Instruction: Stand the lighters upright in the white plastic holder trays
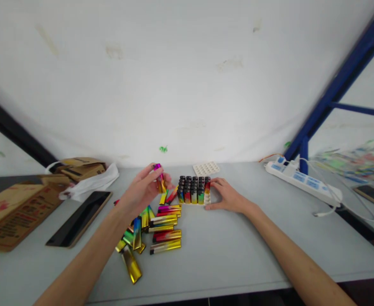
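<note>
My left hand (144,185) is closed on a shiny purple-and-gold lighter (160,179), held upright above the loose lighters. A white tray (207,199) to its right carries several rows of standing lighters (191,190) with black tops, packed close together. At the tray's right side is my right hand (225,195), its thumb on the front corner and its fingers by a red lighter (208,185) at the back; it steadies the tray. Loose metallic lighters (137,233) lie heaped below my left hand. Several more (165,246) lie roughly side by side, right of the heap.
Behind the filled tray lies another white tray (206,168) with holes. Cardboard boxes (24,208), a white plastic bag (93,182) and a dark phone (80,219) are at the left. A power strip (303,180) with cables lies at the right, near a blue frame (321,102).
</note>
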The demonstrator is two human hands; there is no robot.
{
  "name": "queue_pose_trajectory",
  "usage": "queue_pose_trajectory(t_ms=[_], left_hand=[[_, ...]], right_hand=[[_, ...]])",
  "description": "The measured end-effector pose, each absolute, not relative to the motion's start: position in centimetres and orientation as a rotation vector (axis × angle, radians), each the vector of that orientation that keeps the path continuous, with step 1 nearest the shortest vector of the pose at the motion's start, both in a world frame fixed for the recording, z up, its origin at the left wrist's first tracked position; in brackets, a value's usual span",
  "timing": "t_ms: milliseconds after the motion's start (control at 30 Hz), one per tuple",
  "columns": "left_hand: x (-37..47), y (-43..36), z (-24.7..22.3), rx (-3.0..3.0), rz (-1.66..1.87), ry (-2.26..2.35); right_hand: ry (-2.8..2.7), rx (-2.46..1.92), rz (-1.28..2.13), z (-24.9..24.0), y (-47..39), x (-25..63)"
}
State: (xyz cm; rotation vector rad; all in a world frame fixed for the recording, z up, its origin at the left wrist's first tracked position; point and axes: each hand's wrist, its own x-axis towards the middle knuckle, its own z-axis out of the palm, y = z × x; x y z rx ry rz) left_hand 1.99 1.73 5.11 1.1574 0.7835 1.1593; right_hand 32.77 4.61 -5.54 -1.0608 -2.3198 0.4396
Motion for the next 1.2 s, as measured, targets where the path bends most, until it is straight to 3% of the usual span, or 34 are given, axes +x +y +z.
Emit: queue_pose_trajectory(t_ms=[300,900,1200], left_hand=[[4.0,2.4,2.2,0.99,0.963,0.781],[4.0,1.3,1.2,0.971,1.022,0.802],[6.4,0.5,5.0,1.651,1.109,0.886]], right_hand=[[-2.334,-1.085,0.447,-5.4,4.5,32.8],[-2.348,-1.086,0.438,-5.3,4.4,32.9],[-2.292,-1.076,0.441,-5.1,4.3,32.4]])
